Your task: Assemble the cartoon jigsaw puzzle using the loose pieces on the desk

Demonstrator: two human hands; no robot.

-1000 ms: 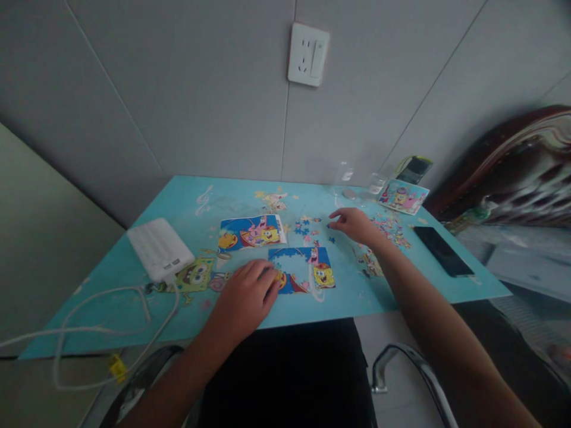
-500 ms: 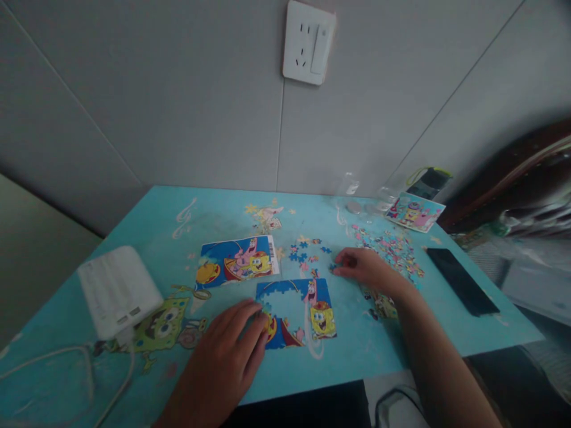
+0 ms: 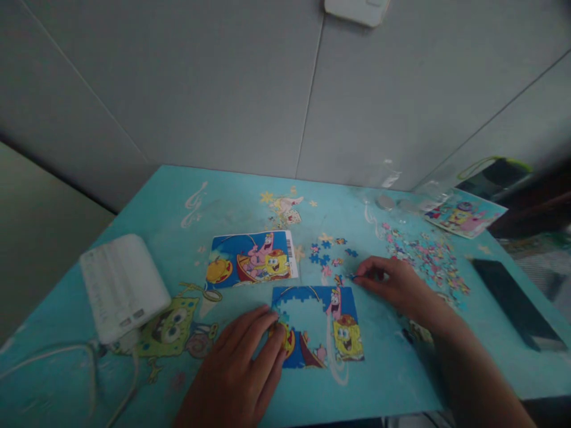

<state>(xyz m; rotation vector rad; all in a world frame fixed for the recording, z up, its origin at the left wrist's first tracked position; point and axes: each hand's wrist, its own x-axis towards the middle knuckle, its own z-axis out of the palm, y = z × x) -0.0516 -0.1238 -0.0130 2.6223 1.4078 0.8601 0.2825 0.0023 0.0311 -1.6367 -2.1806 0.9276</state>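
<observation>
A partly assembled jigsaw puzzle (image 3: 348, 339) lies on the table, its cartoon border joined around an open middle. My left hand (image 3: 243, 362) rests flat at its left edge, fingers stretched out and fingertips touching the pieces there. Just beyond the puzzle's upper right corner, my right hand (image 3: 397, 285) pinches a small blue puzzle piece (image 3: 351, 276) between thumb and index finger. Several loose puzzle pieces (image 3: 323, 259), mostly blue, are scattered left of that hand. Behind the puzzle lies a picture card (image 3: 250, 258) with a matching cartoon scene.
A large pile of mixed puzzle pieces (image 3: 428, 258) spreads at the right, beside a black phone (image 3: 513, 300). Another picture card (image 3: 466, 214) and a clear plastic container (image 3: 388, 178) stand farther back. At the left sits a white power bank (image 3: 125, 285) with a cable (image 3: 134, 380).
The view has tilted down and turned left, so the table sits farther right. My right fingers have closed more clearly on the blue piece. My left hand stays on the puzzle's edge.
</observation>
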